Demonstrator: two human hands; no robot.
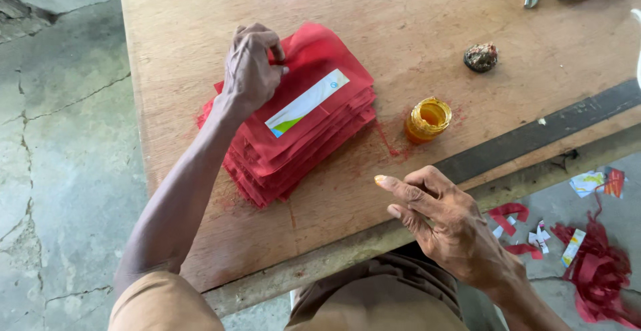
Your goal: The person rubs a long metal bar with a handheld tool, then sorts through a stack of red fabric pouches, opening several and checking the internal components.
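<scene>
A: Going left to right, quick. What's the left hand [250, 70] doing?

B: I'm seeing it resting on the stack of red paper envelopes [300, 120], thumb and forefinger pinching the top envelope's upper edge. So it's holding that top sheet, a narrow pinch, not a fist.

A: Where's the stack sitting?

B: It's lying fanned on the wooden table [434, 10], left of centre. The top envelope is showing a white slanted label [307, 102].

A: Next?

B: Just right of the stack I'm marking a small open jar of orange-yellow paste [427, 120], with red stains around it. Beyond it, a dark crumpled lump [481, 57].

A: Right hand [444, 217]?

B: It's hovering over the table's near edge, holding nothing, fingers loosely curled, forefinger out with paste on its tip.

A: Tips for the handling?

B: My judgement: I'm thinking the pinch should stay light and lift only one sheet, and the pasted fingertip should keep off the label.

A: Far right?

B: Red paper scraps [597, 267] are lying on the floor.
</scene>
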